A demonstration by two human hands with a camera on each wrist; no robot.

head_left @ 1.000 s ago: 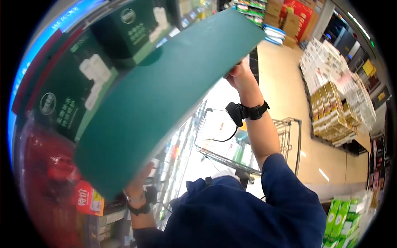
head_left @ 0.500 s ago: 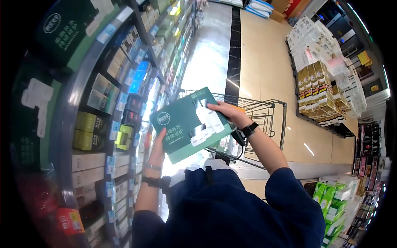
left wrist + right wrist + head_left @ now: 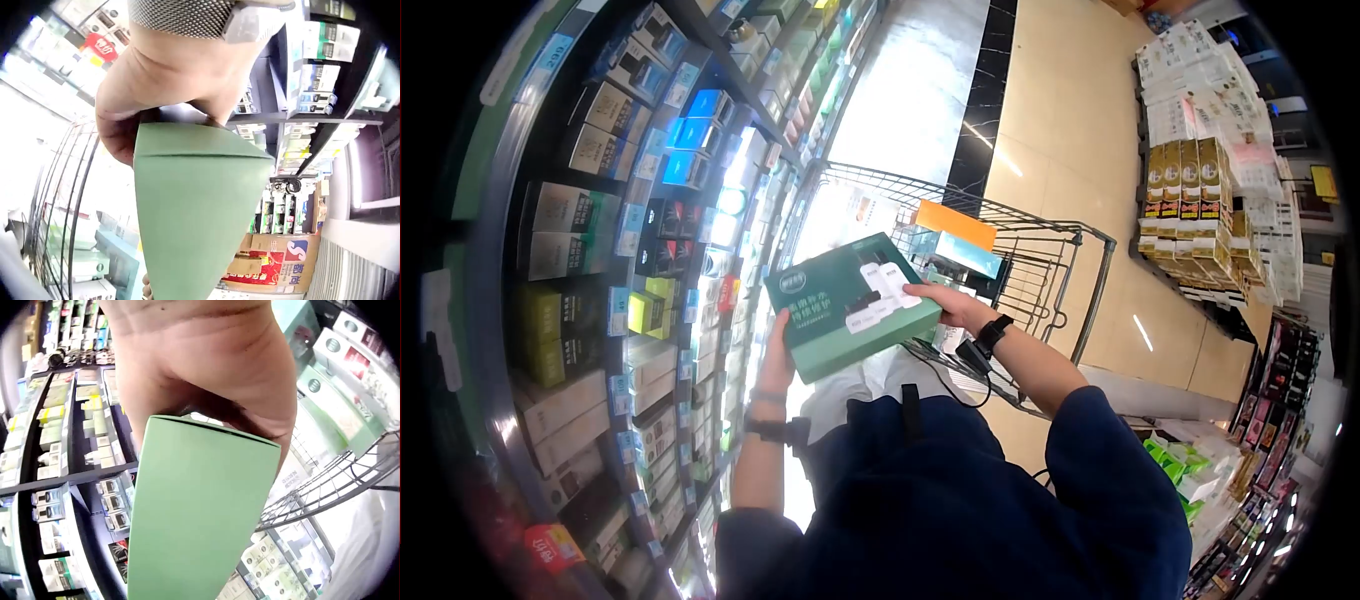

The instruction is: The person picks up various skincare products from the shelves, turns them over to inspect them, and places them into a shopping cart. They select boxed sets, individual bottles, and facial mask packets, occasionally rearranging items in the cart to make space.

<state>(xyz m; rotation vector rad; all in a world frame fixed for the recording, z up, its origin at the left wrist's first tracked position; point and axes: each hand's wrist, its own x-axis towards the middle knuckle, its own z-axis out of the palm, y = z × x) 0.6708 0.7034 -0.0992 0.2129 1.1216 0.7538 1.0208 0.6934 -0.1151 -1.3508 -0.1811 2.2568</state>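
Looking from the head, we see the green box [image 3: 840, 325] near the centre, the left hand [image 3: 776, 358] curled round its eight o'clock edge and the right hand [image 3: 960, 306] gripping it at three o'clock, each partly hidden beneath. The wire cart [image 3: 1094, 300] at two o'clock is partly covered by that box. From the left wrist, we lose the green box's end at six o'clock. From the right wrist, we likewise find it cut off at six.
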